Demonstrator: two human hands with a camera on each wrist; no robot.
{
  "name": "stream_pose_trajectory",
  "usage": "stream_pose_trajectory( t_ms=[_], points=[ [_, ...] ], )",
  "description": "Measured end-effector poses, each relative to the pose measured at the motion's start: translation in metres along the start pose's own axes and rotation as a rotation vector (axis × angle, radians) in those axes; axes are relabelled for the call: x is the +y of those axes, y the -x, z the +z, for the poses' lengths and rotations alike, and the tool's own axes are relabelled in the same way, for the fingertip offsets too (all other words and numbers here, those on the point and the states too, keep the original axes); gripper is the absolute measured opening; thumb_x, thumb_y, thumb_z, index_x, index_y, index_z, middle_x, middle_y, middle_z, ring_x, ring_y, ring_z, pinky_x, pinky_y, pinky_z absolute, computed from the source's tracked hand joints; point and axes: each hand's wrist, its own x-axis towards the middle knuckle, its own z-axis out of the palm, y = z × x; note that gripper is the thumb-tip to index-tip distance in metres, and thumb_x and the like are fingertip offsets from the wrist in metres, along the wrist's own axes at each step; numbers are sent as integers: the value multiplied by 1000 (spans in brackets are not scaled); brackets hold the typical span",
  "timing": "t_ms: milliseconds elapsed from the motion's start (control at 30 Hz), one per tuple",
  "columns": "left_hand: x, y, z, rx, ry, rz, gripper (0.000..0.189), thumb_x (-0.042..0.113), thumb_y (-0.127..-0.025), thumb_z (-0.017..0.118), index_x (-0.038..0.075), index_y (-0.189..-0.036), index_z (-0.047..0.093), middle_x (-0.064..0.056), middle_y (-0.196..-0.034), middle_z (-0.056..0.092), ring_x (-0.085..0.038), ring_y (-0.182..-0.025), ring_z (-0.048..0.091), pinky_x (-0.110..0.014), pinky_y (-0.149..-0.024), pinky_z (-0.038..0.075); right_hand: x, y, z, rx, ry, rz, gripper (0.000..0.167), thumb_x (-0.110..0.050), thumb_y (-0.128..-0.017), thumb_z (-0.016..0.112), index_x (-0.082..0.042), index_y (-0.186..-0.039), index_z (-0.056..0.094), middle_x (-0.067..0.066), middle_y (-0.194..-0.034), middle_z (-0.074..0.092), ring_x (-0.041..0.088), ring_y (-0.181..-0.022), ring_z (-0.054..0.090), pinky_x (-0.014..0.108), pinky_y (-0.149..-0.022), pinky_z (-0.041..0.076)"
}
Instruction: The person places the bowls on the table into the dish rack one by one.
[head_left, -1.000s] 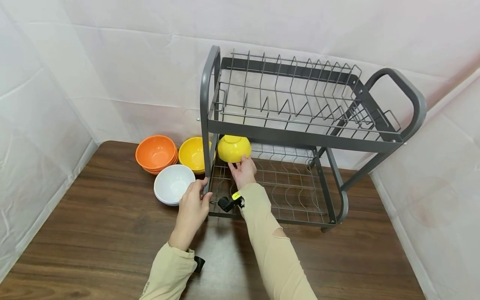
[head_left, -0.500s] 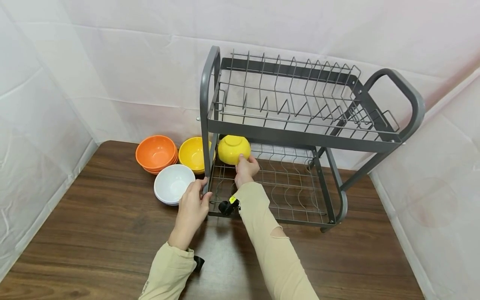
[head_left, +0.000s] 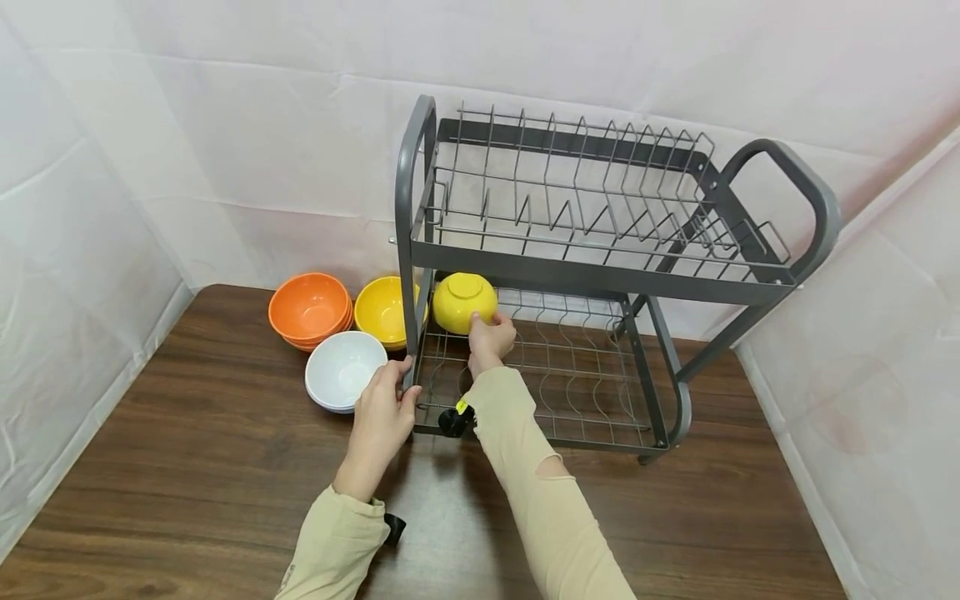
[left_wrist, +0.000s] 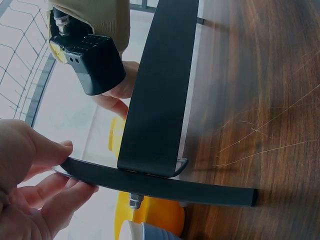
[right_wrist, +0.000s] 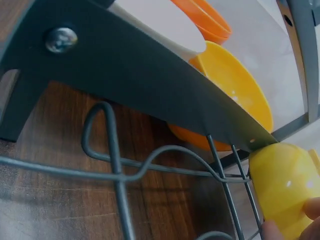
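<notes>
A yellow bowl (head_left: 465, 303) is tipped with its foot up at the back left of the lower tier of a grey two-tier dish rack (head_left: 600, 271). My right hand (head_left: 491, 340) grips the bowl's near edge, and in the right wrist view the fingertips (right_wrist: 313, 208) touch the bowl (right_wrist: 282, 185) beside the rack's side bar. Whether the bowl rests on the wires I cannot tell. My left hand (head_left: 382, 417) holds the rack's front left post, thumb on one side and fingers on the other, as the left wrist view shows with the post (left_wrist: 160, 186).
Left of the rack stand stacked orange bowls (head_left: 309, 307), white bowls (head_left: 347, 369) and yellow bowls (head_left: 381, 310), the last partly behind the post. The rack's upper tier (head_left: 570, 200) overhangs the right hand. White cloth (head_left: 262, 125) hangs behind the wooden table (head_left: 225, 467).
The held yellow bowl has come slightly down and forward, and its foot faces more toward the camera. My right hand has shifted along its edge. The left hand keeps its hold on the post.
</notes>
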Motion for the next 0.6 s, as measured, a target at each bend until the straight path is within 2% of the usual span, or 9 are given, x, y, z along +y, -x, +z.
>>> stream_pose_trajectory(
  t_ms=[167, 333, 400, 500, 600],
  points=[
    [0, 2, 2, 3, -2, 5, 28, 1, -79, 67, -1, -105, 57, -15, -97, 61, -24, -74, 57, -37, -65, 48, 1, 4, 2, -27, 55, -16, 42, -8, -86, 59, -2, -126, 50, 16, -125, 32, 29, -116, 39, 35, -96, 38],
    [2, 1, 4, 8, -1, 17, 28, 1, -78, 67, 0, -105, 57, -15, -96, 61, -23, -73, 57, -37, -65, 48, -1, 5, 0, -64, 116, -36, 47, -8, -85, 56, -5, -131, 46, 16, -121, 28, 29, -113, 34, 38, -97, 34],
    [2, 1, 3, 6, -1, 12, 29, 1, -79, 67, 0, -106, 57, -15, -96, 61, -23, -74, 57, -38, -65, 49, -3, 5, -2, -103, 145, -29, 49, -9, -84, 56, -7, -132, 46, 16, -123, 27, 30, -113, 32, 39, -96, 33],
    [0, 1, 2, 6, -1, 10, 29, 1, -79, 67, -1, -106, 57, -16, -98, 60, -24, -75, 57, -38, -65, 49, -8, 4, -7, -184, 113, 15, 53, -11, -85, 56, -6, -135, 40, 17, -130, 23, 30, -114, 36, 38, -95, 38],
    [-1, 1, 1, 13, 3, 16, 29, 0, -78, 67, -1, -106, 57, -16, -99, 61, -25, -76, 58, -39, -66, 50, -12, 3, -15, -272, 37, 54, 62, -10, -87, 55, -8, -141, 26, 19, -137, 19, 31, -115, 42, 38, -93, 43]
  ],
)
